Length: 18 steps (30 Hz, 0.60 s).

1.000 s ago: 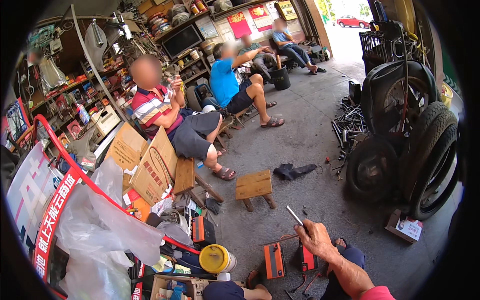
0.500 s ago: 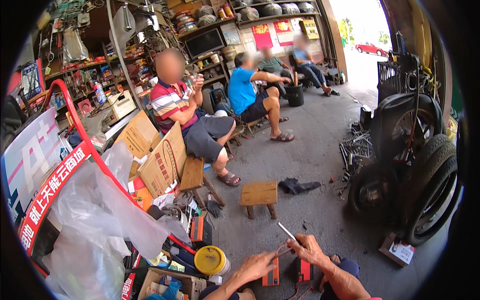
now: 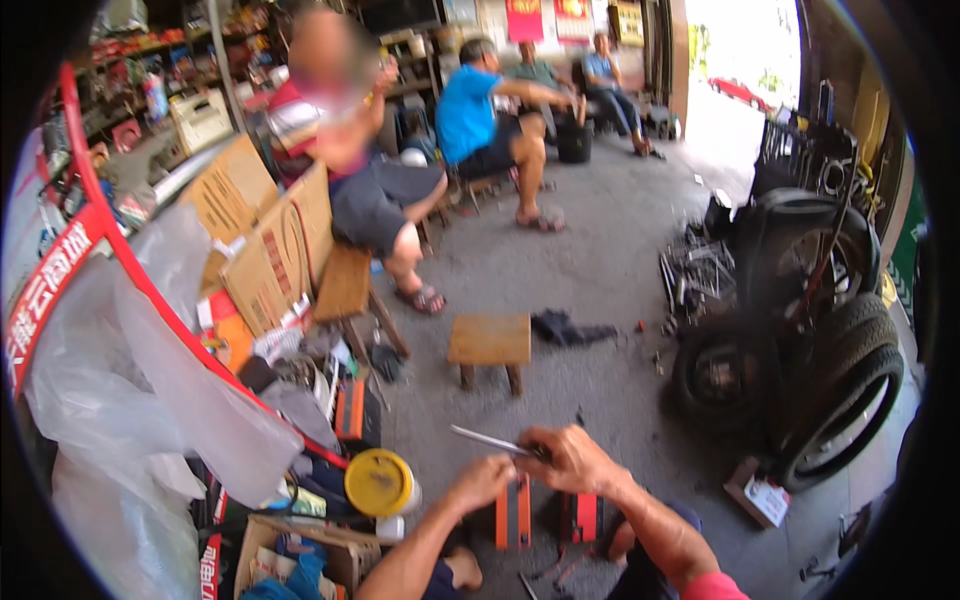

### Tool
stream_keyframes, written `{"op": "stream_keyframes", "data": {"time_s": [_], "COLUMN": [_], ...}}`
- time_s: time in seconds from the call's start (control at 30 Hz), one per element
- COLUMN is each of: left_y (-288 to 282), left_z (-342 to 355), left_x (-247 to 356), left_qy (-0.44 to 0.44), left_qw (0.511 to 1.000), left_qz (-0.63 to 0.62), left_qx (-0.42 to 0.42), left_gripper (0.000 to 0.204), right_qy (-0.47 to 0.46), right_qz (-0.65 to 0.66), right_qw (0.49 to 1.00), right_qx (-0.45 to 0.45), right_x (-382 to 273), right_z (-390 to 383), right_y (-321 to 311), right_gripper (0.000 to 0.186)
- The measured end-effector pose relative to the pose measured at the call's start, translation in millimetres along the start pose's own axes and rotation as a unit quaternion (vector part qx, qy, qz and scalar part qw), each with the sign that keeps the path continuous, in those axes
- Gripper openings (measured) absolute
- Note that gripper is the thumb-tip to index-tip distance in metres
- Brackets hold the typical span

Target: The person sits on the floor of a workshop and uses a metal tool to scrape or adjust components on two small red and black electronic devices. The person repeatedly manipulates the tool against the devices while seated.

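My right hand [image 3: 568,460] is closed around a slim silver metal tool [image 3: 482,437], whose shaft points up and to the left. Just below and left of it, my left hand [image 3: 484,480] has its fingers curled together near the tool; what is between them I cannot make out. Beneath both hands, two orange-and-black battery-like boxes [image 3: 513,525] [image 3: 583,519] sit on the concrete floor between my legs, with some small loose pieces [image 3: 528,585] beside them.
A small wooden stool [image 3: 489,342] stands ahead. Several seated people [image 3: 470,130] line the left and back. Tyres [image 3: 835,420] and metal parts [image 3: 690,275] are at right. A yellow-lidded bucket [image 3: 378,480], cardboard [image 3: 275,265] and plastic sheeting [image 3: 170,380] are at left.
My left hand has come up from the lower edge to beside my right hand. The tool now lies flatter and further left. The view has shifted with my head.
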<state>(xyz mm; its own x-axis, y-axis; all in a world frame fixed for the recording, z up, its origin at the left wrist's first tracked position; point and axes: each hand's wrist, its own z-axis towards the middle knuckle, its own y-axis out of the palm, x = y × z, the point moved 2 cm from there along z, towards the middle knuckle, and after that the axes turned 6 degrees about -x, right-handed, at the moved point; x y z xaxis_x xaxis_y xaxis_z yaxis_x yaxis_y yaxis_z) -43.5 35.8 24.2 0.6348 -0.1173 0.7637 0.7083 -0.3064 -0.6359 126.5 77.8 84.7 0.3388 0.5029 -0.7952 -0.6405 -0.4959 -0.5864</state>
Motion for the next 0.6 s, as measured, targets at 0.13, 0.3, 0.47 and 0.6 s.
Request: {"op": "stream_keyframes", "data": {"time_s": [0.13,0.3,0.47,0.6], "left_y": [39.7,42.6,38.0,52.1], "left_z": [19.1,25.1,18.8,32.5], "left_x": [-86.0,-67.8,-43.2,-52.6], "left_qy": [0.053,0.015,0.017,0.005], "left_qw": [0.997,0.999,1.000,0.997], "left_qz": [0.052,-0.018,-0.005,-0.068], "left_qx": [-0.004,-0.029,0.007,-0.027], "left_gripper": [0.031,0.029,0.027,0.026], "right_qy": [-0.065,-0.033,-0.031,-0.015], "right_qz": [-0.144,-0.180,-0.223,-0.255], "right_qw": [0.987,0.978,0.969,0.959], "right_qx": [0.020,0.097,0.102,0.125], "right_x": [14.1,23.1,16.7,16.7], "right_z": [-2.4,-13.6,-15.2,-19.1], "right_y": [37.2,39.2,35.2,37.0], "right_gripper": [0.019,0.016,0.017,0.017]}}
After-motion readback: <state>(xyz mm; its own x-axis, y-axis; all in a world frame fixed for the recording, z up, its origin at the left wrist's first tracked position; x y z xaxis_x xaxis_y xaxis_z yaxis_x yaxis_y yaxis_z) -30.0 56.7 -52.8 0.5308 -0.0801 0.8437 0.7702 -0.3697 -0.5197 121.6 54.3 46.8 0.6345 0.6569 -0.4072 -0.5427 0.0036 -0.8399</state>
